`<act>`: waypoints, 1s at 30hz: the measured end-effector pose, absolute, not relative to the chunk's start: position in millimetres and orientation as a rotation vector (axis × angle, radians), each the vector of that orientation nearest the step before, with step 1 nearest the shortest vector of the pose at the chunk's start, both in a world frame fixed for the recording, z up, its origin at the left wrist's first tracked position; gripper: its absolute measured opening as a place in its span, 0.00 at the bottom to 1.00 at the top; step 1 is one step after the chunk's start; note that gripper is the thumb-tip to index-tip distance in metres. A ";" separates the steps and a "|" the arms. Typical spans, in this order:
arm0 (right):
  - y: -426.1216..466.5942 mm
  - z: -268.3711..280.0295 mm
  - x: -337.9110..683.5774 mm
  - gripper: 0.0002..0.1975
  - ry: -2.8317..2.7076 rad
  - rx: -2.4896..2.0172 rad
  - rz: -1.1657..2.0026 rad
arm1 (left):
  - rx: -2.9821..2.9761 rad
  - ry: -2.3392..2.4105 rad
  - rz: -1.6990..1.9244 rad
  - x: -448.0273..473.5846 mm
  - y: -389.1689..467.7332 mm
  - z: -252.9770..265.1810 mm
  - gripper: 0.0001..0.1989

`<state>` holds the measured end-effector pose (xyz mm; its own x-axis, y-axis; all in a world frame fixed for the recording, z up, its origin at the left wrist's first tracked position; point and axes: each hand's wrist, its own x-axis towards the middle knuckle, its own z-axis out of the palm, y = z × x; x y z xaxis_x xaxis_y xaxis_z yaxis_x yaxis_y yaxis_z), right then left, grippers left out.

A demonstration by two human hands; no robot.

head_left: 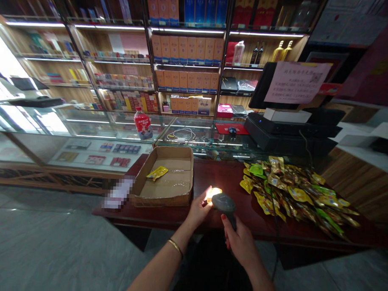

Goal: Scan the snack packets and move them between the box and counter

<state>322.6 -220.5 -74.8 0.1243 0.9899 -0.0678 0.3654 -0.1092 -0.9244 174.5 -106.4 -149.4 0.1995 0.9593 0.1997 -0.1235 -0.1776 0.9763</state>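
My right hand is wrapped round the handle of a dark barcode scanner. Its head points at a small snack packet that shines brightly under the scanner's light. That packet is pinched in my left hand, and its printing is washed out by the glare. To the left, a cardboard box holds one yellow snack packet. On the right of the dark red table lies a heap of snack packets in gold, yellow and green.
The scanner's cable hangs down past the table edge at the right. A glass counter behind carries a red bottle, a mouse and a monitor. Stocked shelves line the wall.
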 end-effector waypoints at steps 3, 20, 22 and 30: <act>-216.8 -74.9 319.9 0.23 -1.372 -1.588 0.980 | 1.403 0.923 1.242 173.8 -110.0 -143.2 0.30; -236.8 -94.5 328.5 0.23 -1.316 -1.698 0.996 | 1.520 1.047 1.304 170.6 -112.4 -140.8 0.20; -236.6 -90.1 325.9 0.23 -1.323 -1.691 0.987 | 1.510 1.078 1.294 169.9 -112.8 -140.8 0.23; -238.4 -84.5 321.8 0.23 -1.379 -1.660 0.977 | 1.527 1.089 1.319 171.3 -114.8 -138.8 0.29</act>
